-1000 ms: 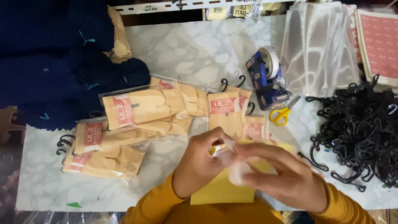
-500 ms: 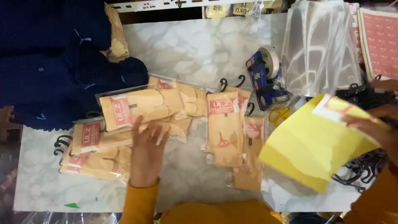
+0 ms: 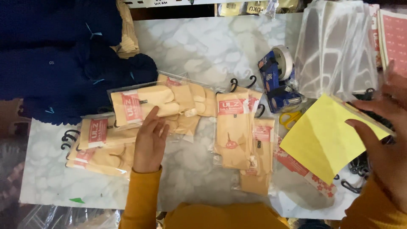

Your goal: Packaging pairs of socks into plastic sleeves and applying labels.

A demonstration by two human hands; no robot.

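My left hand (image 3: 149, 142) rests flat, fingers apart, on a pile of tan socks sealed in clear bags (image 3: 127, 127) at the left of the marble table (image 3: 199, 46). My right hand (image 3: 383, 140) holds a yellow sheet (image 3: 324, 142) tilted above the table's right side, over black plastic hooks (image 3: 358, 169). Another group of bagged tan socks (image 3: 239, 131) with red labels lies in the middle between both hands.
Dark blue knitwear (image 3: 63, 63) is heaped at the far left. A blue tape dispenser (image 3: 277, 78) and yellow scissors (image 3: 290, 118) sit behind the middle bags. Clear empty bags (image 3: 335, 46) and red sticker sheets (image 3: 394, 36) lie at the far right. A red label strip (image 3: 303, 169) lies under the yellow sheet.
A second ago both hands worked together at the front centre on a small piece. Since then the left hand has gone onto the sock pile and the right carried the yellow sheet rightwards.
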